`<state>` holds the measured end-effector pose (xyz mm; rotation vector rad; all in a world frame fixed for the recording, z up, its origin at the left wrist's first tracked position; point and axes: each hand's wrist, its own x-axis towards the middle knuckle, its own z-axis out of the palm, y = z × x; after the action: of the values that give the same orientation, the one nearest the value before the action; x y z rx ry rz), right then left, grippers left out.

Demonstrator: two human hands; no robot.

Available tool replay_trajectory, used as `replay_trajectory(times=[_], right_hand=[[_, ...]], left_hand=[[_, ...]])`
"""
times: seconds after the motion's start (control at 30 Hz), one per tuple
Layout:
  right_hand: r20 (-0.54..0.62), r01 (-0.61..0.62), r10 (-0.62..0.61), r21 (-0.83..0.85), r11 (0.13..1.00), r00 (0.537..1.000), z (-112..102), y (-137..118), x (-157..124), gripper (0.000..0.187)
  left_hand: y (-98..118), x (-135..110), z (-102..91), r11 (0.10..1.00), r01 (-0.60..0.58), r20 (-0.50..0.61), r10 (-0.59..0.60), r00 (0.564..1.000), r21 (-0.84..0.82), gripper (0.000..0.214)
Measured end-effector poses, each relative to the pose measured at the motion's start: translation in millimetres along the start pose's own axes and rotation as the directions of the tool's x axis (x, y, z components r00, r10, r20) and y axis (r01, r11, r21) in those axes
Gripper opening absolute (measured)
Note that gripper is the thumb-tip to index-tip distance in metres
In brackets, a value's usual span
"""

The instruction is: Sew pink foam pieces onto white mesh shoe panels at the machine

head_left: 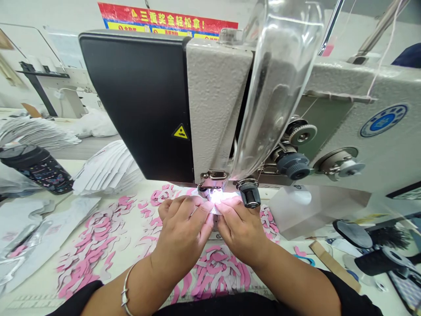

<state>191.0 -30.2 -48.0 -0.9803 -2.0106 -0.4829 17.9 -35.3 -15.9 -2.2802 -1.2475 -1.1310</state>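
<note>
A sewing machine [217,101] stands in front of me, its lamp lighting the spot under the needle. There a small white piece of fabric [215,210] with tiny dots lies beneath the presser foot [210,193]. My left hand [184,224], a bracelet on its wrist, pinches the fabric's left edge between thumb and forefinger. From the other side my right hand [241,228] pinches the right edge, its fingertips close to the left thumb. The hands themselves and the glare hide most of the fabric. Many curved pink and white cut pieces [223,272] lie around both hands.
More pink pieces [95,241] spread across the table at left, near white paper patterns [66,237]. A black patterned bottle [36,169] leans beside stacked white sheets [105,166]. On the right are a black thread cone [378,262], a dark brush [391,237] and a cardboard strip [333,265].
</note>
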Motion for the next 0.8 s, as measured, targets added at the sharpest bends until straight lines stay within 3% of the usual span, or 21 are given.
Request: replay_trajectory(times=[0.23,0.47,0.53,0.67,0.8], right_hand=[[0.101,-0.004,0.013,-0.091,0.996,0.995,-6.5,-4.7,0.2,0.021],[0.337,0.036,-0.053,0.056,0.998,0.940,-28.5,21.1,18.4,0.035],[0.280,0.040,-0.075,0.129,0.991,0.957,-24.2,28.6,17.9,0.037],[0.007,0.095,-0.098,0.167,0.981,0.995,-7.0,28.6,11.4,0.033],[-0.049,0.098,-0.094,0.093,0.991,0.994,-3.3,17.7,8.7,0.031]], left_hand=[[-2.9,-2.3,0.0,1.000,-0.011,0.054,0.012,0.998,-0.010,0.016],[-7.4,-6.0,5.3,0.998,-0.033,0.053,0.035,0.998,-0.048,0.022],[-8.0,-6.9,6.3,0.997,-0.034,0.053,0.037,0.998,-0.066,0.024],[-9.2,-7.3,6.9,0.995,-0.026,0.047,0.030,0.998,-0.101,0.025],[-11.8,-6.1,7.4,0.989,-0.019,0.047,0.026,0.999,-0.148,0.026]])
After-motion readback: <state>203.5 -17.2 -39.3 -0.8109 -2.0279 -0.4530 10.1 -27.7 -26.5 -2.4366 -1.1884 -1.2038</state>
